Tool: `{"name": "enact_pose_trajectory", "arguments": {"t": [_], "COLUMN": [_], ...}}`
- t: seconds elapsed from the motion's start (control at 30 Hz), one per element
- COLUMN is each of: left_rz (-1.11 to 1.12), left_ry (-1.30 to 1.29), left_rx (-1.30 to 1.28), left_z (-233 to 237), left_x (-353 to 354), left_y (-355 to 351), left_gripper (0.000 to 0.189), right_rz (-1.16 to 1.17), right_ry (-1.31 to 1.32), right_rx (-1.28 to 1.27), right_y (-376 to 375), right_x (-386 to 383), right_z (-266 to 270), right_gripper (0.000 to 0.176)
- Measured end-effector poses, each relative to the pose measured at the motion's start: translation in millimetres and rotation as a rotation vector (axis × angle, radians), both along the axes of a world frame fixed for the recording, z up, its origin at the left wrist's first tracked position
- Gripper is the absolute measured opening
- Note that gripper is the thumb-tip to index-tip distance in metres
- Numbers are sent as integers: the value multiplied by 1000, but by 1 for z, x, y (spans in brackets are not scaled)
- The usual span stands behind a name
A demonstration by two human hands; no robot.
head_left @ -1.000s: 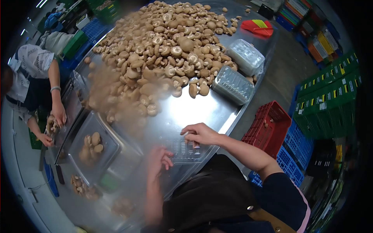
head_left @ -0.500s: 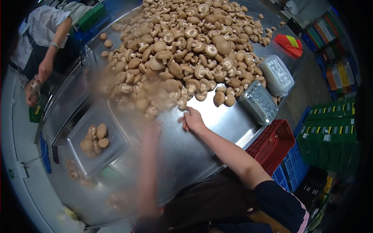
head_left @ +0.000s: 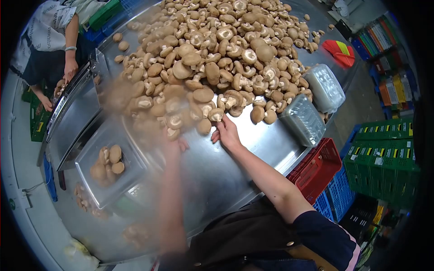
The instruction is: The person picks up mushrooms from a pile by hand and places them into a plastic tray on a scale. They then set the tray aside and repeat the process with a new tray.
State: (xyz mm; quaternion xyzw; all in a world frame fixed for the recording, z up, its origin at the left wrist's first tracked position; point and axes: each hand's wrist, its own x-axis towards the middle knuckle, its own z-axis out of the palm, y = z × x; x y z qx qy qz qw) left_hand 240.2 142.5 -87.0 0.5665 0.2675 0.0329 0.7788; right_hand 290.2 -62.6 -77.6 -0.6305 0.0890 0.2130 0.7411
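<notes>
Brown shiitake mushrooms [head_left: 203, 67] with pale stems lie in a large heap on a steel table [head_left: 217, 167]. At the heap's near edge is my right hand [head_left: 227, 133], its fingers loosely bent and apart. Its upper fingertips touch or nearly touch a mushroom [head_left: 216, 115] lying stem-side up; another mushroom [head_left: 204, 126] is just left of the fingers. My left hand [head_left: 174, 143] is beside the heap, close below a mushroom [head_left: 172, 133]. A hazy smear over the view hides most of its fingers. Several mushrooms [head_left: 115, 153] sit in a clear plastic tray [head_left: 135, 180] on the left.
Stacked clear trays [head_left: 303, 119] and a red-and-yellow item [head_left: 339, 53] are on the table's right side. Beyond the edge stand a red crate [head_left: 318, 169], a blue crate [head_left: 341, 189] and green crates [head_left: 382, 149]. Another person [head_left: 49, 40] works at the far left.
My right hand has moved slightly up to the heap's edge mushroom. My left hand now shows more clearly near the heap. The other person's hands have moved apart.
</notes>
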Motion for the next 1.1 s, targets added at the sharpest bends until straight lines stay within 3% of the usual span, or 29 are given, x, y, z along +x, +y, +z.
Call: {"name": "enact_pose_trajectory", "arguments": {"t": [0.3, 0.33, 0.43, 0.53, 0.57, 0.63, 0.73, 0.87, 1.0, 1.1], "left_rz": [-270, -223, -283, -363, -398, -382, -406, -419, -396, -470], "left_ry": [139, 204, 262, 285, 288, 268, 313, 378, 86, -9], "left_rx": [200, 227, 460, 924, 1086, 1084, 1093, 1017, 1194, 1225], "left_z": [14, 18, 21, 33, 36, 44, 65, 78, 88, 84], "left_x": [-90, -100, -124, -138, -142, -149, -153, -155, -145, -141], "left_y": [-30, -42, -60, -75, -79, -86, -89, -81, -82, -90], "left_gripper": [55, 60, 65, 80, 82, 85, 85, 82, 81, 81], "right_rz": [72, 68, 159, 240, 282, 361, 431, 193, 231, 524], "right_ry": [34, 43, 1, -26, -164, -443, -436, -807, -1024, -830], "right_rx": [-140, -158, -348, -443, -574, -835, -1016, -965, -961, -1186], "right_y": [-62, -68, -81, -87, -92, -105, -121, -103, -52, -19], "right_x": [-81, -91, -113, -120, -122, -122, -105, -58, -12, -2], "right_z": [19, 19, 30, 56, 51, 44, 70, 95, 60, 65], "right_gripper": [43, 42, 42, 40, 39, 38, 39, 52, 57, 56]}}
